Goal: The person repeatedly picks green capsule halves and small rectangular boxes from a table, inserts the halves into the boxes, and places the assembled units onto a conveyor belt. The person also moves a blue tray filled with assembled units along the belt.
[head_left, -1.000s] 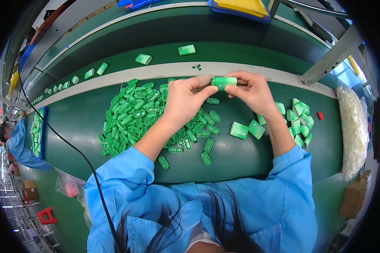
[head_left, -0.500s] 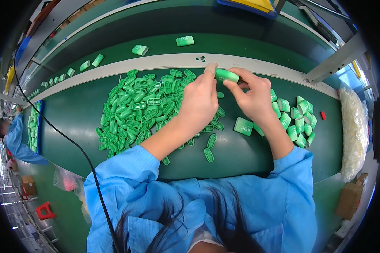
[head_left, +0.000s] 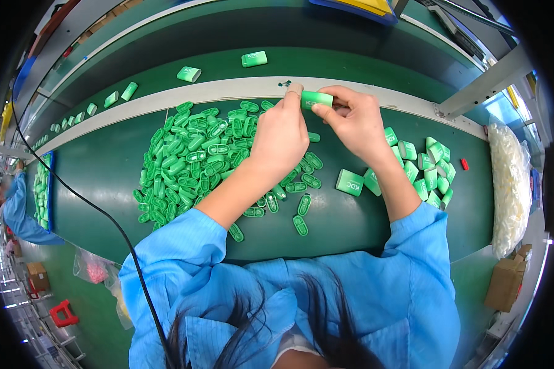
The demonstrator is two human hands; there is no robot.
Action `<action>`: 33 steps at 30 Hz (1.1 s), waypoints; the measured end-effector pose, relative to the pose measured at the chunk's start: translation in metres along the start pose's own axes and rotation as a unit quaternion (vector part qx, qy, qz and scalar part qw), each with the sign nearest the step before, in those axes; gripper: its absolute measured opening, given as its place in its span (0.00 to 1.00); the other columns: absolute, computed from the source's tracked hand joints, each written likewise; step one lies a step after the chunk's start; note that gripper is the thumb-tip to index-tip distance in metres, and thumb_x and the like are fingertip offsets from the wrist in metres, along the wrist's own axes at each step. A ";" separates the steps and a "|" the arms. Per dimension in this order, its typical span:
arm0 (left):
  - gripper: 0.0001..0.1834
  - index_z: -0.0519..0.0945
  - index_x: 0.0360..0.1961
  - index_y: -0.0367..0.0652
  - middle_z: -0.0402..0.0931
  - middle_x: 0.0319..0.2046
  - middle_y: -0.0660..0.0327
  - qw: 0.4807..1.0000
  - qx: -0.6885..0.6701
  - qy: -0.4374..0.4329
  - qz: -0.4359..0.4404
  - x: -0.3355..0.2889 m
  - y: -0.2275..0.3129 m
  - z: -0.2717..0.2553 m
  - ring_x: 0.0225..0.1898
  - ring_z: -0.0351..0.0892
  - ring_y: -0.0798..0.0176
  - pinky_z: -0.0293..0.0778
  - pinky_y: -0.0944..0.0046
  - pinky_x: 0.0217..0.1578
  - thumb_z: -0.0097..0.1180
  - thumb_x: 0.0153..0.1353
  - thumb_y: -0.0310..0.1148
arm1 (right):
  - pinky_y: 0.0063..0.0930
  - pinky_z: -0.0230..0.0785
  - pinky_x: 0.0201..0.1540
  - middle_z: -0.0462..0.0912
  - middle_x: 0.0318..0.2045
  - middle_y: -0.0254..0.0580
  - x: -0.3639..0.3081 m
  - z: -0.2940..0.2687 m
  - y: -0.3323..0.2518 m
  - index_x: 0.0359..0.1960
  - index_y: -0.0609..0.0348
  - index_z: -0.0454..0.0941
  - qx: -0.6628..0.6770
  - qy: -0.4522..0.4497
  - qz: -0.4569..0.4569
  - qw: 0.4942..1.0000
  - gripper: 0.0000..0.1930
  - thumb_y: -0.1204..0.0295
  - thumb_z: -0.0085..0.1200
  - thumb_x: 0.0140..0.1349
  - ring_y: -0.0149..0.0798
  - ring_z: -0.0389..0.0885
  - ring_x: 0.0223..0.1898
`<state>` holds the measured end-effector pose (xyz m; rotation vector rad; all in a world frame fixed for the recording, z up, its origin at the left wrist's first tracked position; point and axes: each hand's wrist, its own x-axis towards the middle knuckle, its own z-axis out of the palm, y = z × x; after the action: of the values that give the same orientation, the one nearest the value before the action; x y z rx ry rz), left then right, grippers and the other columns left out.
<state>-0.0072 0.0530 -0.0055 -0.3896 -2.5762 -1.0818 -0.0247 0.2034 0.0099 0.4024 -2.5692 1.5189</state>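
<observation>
Above the far edge of the work surface, my right hand [head_left: 354,120] pinches a green, open-ended plastic casing [head_left: 316,99] between thumb and fingers. The casing lies sideways, with white print on its face. My left hand [head_left: 281,130] is closed, its fingertips against the casing's left end; what they may pinch there is hidden. Below and left of my left hand spreads a big heap of small oval green end caps [head_left: 184,161]. More casings [head_left: 437,163] lie in a loose pile to the right of my right forearm, and one casing [head_left: 349,182] rests between my forearms.
Beyond a pale rail [head_left: 228,89], several casings [head_left: 254,59] lie in a line on a green strip. A bag of whitish parts [head_left: 509,190] stands at the right edge. A small red piece [head_left: 465,164] lies near it. At far left, another person [head_left: 21,206] sits beside a blue tray [head_left: 50,190].
The view has shifted slightly, moving everything a little left. Both hands keep the casing between them; it now sits more level, with its printed face turned more toward me.
</observation>
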 end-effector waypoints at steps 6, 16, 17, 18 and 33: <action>0.22 0.70 0.51 0.37 0.75 0.34 0.43 0.996 0.030 -0.033 0.071 0.025 -0.006 -0.018 0.37 0.75 0.41 0.70 0.49 0.40 0.53 0.53 0.26 | 0.26 0.68 0.31 0.78 0.21 0.40 0.058 -0.013 0.030 0.37 0.63 0.80 -0.154 0.021 -0.042 0.987 0.19 0.61 0.61 0.50 0.33 0.75 0.24; 0.12 0.82 0.35 0.40 0.78 0.24 0.53 0.933 0.244 -0.215 0.157 0.010 0.003 0.002 0.35 0.77 0.53 0.76 0.54 0.33 0.53 0.48 0.28 | 0.33 0.71 0.41 0.82 0.32 0.43 0.069 -0.047 0.066 0.38 0.57 0.81 -0.195 0.078 0.008 0.978 0.18 0.61 0.62 0.47 0.45 0.80 0.37; 0.11 0.82 0.34 0.40 0.77 0.24 0.53 0.935 0.244 -0.210 0.151 0.007 0.003 0.002 0.35 0.77 0.53 0.76 0.54 0.32 0.53 0.49 0.28 | 0.34 0.71 0.41 0.82 0.32 0.44 0.052 -0.050 0.047 0.37 0.58 0.80 -0.198 -0.001 -0.011 0.980 0.18 0.62 0.62 0.46 0.46 0.80 0.36; 0.10 0.81 0.33 0.40 0.77 0.24 0.52 0.937 0.243 -0.204 0.148 0.004 0.004 0.002 0.34 0.78 0.52 0.76 0.54 0.31 0.53 0.49 0.28 | 0.34 0.71 0.41 0.82 0.32 0.44 0.030 -0.054 0.024 0.37 0.59 0.80 -0.201 -0.077 -0.029 0.976 0.17 0.64 0.62 0.46 0.46 0.80 0.36; 0.18 0.76 0.48 0.36 0.78 0.35 0.57 0.959 -0.223 -0.158 -0.082 0.010 -0.008 -0.006 0.33 0.78 0.66 0.74 0.67 0.37 0.56 0.55 0.26 | 0.18 0.66 0.30 0.79 0.33 0.36 -0.015 -0.051 0.004 0.41 0.65 0.76 0.155 -0.115 0.078 0.978 0.13 0.71 0.58 0.56 0.24 0.74 0.29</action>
<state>-0.0181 0.0441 -0.0029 -0.4940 -2.6497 -1.8027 -0.0124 0.2518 0.0276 0.4403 -2.5835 2.0550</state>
